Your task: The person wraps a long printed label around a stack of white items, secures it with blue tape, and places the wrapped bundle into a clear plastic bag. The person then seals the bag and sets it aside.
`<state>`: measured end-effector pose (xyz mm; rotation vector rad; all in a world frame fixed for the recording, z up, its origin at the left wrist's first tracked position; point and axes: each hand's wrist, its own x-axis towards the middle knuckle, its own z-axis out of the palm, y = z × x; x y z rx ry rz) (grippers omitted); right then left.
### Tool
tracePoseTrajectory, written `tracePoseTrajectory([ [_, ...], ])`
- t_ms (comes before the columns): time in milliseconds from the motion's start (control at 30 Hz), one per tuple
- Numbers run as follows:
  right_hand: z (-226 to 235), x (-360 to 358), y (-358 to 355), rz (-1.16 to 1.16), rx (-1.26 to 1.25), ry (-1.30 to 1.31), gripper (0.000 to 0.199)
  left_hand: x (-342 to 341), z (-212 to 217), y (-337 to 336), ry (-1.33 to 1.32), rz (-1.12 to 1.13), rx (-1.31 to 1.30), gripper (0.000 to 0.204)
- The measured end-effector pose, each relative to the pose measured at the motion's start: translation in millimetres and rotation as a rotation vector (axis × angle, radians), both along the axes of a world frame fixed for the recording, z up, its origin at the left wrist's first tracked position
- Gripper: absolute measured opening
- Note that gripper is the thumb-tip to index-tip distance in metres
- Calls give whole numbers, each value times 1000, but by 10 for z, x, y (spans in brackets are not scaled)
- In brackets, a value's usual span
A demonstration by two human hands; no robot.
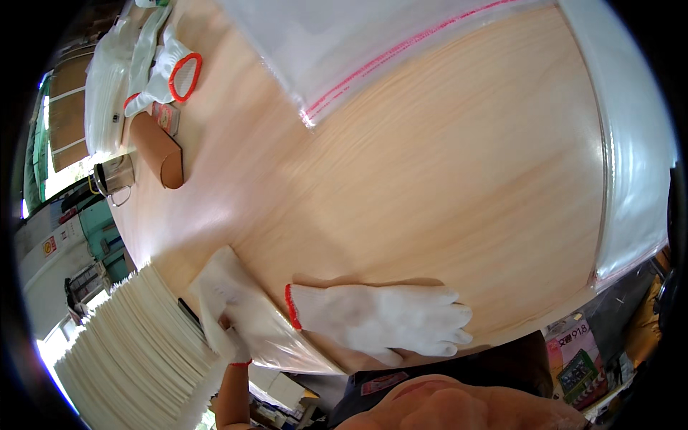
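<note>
At the lower left, my left hand (235,345) wears a white knit glove with a red cuff. Its fingers are closed at the edge of a milky, see-through plastic bag (276,333) lying over the table's near edge, and are partly hidden by the film. Right beside this hand stands a tall stack of thin white sheets (132,351). A loose white glove (380,315) with a red cuff lies flat near the front edge, fingers toward the right. My right hand is out of view.
Clear plastic bags with a pink strip (401,50) lie at the far side; more bags (634,143) line the right edge. At far left are a brown cardboard roll (158,150), a metal cup (115,174), another red-cuffed glove (168,72) and bundled plastic (107,93). The wooden tabletop (430,186) spans the middle.
</note>
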<state>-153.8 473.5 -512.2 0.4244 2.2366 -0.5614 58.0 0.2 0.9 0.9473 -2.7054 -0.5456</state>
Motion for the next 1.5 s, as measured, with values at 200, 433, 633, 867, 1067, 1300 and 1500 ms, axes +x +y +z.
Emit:
tracePoseTrajectory([
  [200,484,311,22,5,-48,100,33,-133,14,-12,47,-37,30,29],
  [433,2007,1124,121,202,-477,577,33,-252,295,-13,112,-233,-58,32],
  [633,5156,643,-256,289,-894,-509,25,130,-269,-259,346,-41,296,41],
  [867,5505,303,-1946,335,-1135,635,66,-32,-309,-419,483,-55,638,32],
  [1067,5078,134,-2836,398,-1022,339,79,-88,-349,-642,510,-121,908,34],
  [1300,5376,537,-2828,410,-1053,448,32,53,-411,-689,660,-42,1045,35],
  [1500,5666,568,-2749,188,-1141,380,25,93,-411,-754,607,23,1251,44],
])
